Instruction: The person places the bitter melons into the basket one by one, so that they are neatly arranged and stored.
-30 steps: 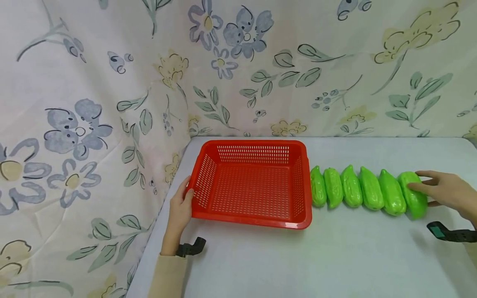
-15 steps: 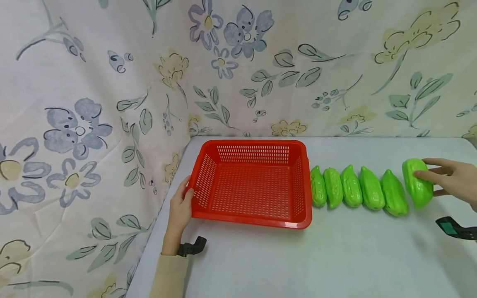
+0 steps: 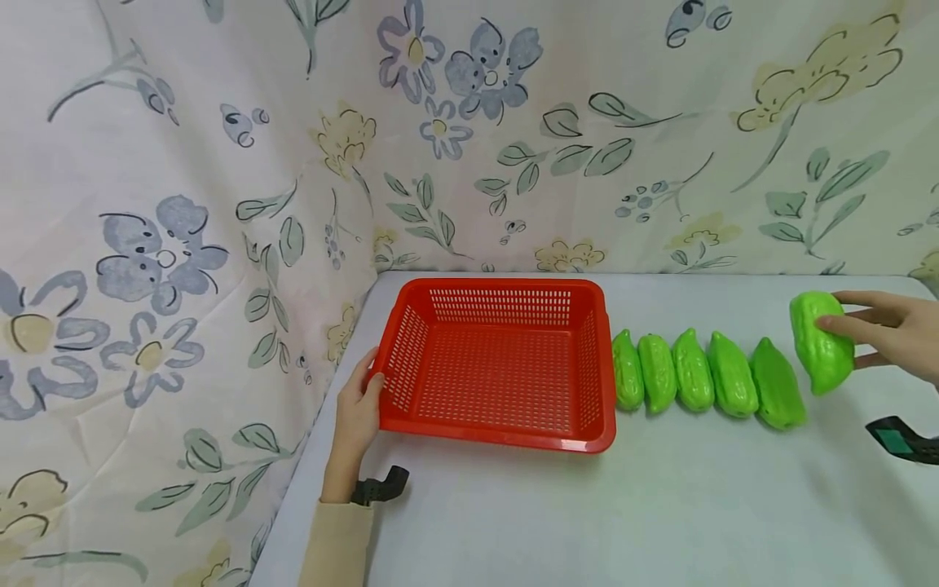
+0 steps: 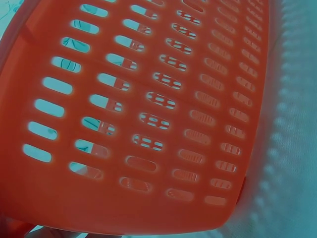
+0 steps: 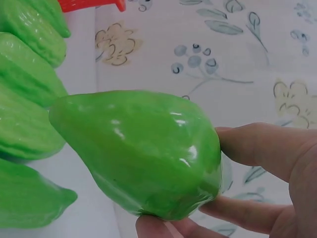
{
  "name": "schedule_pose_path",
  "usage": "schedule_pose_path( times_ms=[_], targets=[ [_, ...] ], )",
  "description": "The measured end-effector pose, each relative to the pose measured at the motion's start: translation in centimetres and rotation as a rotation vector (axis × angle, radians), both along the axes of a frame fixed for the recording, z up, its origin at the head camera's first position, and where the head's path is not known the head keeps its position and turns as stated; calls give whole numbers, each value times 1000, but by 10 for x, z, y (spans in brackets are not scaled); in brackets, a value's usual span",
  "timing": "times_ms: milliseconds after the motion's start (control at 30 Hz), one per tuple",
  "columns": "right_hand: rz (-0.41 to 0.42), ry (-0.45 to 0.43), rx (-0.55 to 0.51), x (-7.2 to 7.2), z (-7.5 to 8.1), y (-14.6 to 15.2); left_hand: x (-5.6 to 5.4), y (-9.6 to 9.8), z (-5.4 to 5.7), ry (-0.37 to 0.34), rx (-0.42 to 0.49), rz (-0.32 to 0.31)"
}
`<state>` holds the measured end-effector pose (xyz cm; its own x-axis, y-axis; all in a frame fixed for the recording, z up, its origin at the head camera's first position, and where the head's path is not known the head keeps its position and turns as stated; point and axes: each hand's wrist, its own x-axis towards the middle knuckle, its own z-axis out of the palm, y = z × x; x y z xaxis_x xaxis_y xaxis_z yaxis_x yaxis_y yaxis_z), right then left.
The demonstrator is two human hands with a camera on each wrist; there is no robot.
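My right hand (image 3: 883, 330) pinches a glossy green fruit (image 3: 820, 346), gourd-like with a pointed tip, above the table at the right. In the right wrist view, thumb and fingers hold its blunt end, while the narrow end points left toward the other fruits. Several similar green fruits (image 3: 693, 372) lie side by side in a row between the held one and a red plastic basket (image 3: 499, 437). The left hand (image 3: 355, 412) grips the left rim of this basket, thumb on top. The left wrist view is filled by its slotted outer wall (image 4: 109, 114); that hand is mostly hidden there.
The white table (image 3: 587, 522) runs back to a floral cloth (image 3: 660, 147), and another stretch of cloth hangs along the left. At its right end, the basket stands close against the first fruit of the row.
My right hand has lifted the outermost green fruit from the end of the row, up and slightly back. Its neighbour has shifted slightly right. The left hand stays at the basket.
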<state>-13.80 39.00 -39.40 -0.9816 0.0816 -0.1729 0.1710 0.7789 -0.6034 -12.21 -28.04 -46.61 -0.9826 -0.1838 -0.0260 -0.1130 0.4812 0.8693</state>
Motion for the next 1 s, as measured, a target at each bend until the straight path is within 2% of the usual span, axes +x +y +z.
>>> schedule_pose_path(
  times_ms=[300,667,1000],
  targets=[
    [1,-36,19,-3,13,-16,1,-2,0,5,7,-2],
    [156,-87,-82,-17,19,-55,0,-3,1,-1,12,-3],
    [216,-78,-189,-28,27,-91,-1,-2,2,3,20,1]
  ],
)
